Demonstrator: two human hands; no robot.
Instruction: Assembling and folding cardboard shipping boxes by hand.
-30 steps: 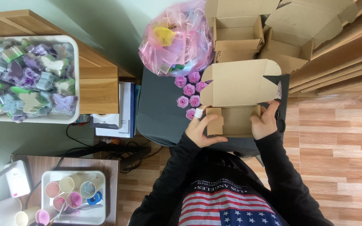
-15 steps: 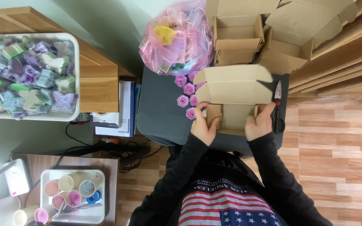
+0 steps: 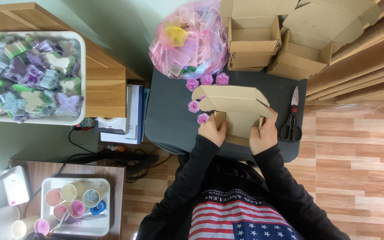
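The cardboard box lies on the dark table just left of the scissors, long axis crosswise, left hand and right hand fingers pinching its side walls equally near.

A brown cardboard box stood at the middle of the frame on the dark desk, its lid flap raised, the left hand and right hand gripping its two sides. Above it, at the top edge, sat two more open brown boxes, side by side. Left of those bulged a pink, see-through plastic bag, rounded and stuffed with small wrapped pieces.
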